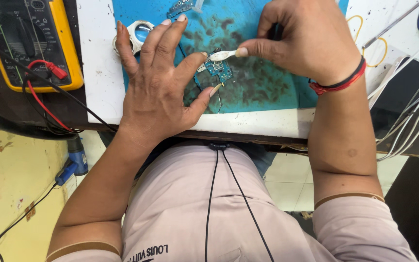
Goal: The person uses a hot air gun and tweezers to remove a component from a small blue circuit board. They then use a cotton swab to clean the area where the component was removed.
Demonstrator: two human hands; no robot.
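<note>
Blue circuit board (217,69) pinned by left hand (158,92), right hand (306,39) pinching white swab (220,56)

A white, speckled workbench top (100,73) carries a stained blue rectangular work mat (263,87). On the mat lie a small blue circuit board (217,69) and a white ring-shaped part (139,30). A yellow-cased multimeter (30,41) sits at the left, perhaps on a darker surface.

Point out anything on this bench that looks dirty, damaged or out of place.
The blue work mat is smeared with dark blotches around the small blue circuit board, which the left hand steadies while the right hand holds a white swab to it. Nothing looks broken.
</note>
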